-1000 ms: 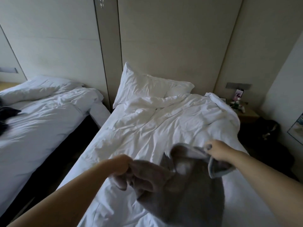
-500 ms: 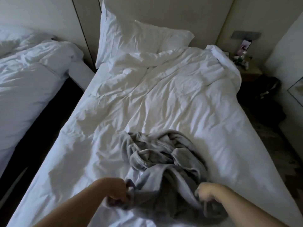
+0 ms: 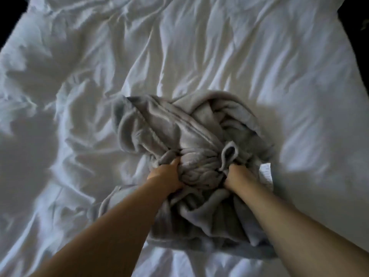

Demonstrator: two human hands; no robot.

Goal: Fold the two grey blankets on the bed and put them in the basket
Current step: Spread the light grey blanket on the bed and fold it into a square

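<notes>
Gripping the crumpled grey blanket [image 3: 171,134] with both fists, the person is leaning over the white duvet [image 3: 259,66] and bunching the cloth together. The left hand [image 3: 166,176] is closing round a thick roll of fabric at the middle of the heap, its thumb lying along the top and the other fingers curling under, out of sight. The right hand [image 3: 238,176] is digging into the folds at about 3 o'clock from it. Its fingers are buried in the cloth, so I cannot tell how they are lying beyond that they are clutching a bunch.

I am guessing both hands are hunting for an edge or corner, since the heap is looking too tangled to fold as it is and needs shaking out flat first. A small white label [image 3: 266,173] is poking out just beside the right hand and may be marking a hem. Whether the heap is holding one blanket or both, I cannot tell.

It is sitting toward 6 o'clock on the duvet, which is spreading rumpled and creased all round it. A strip of dark floor [image 3: 8,9] is showing at 11 o'clock, and another at 1 o'clock, beyond the duvet's far corners. No basket is showing anywhere in view.
</notes>
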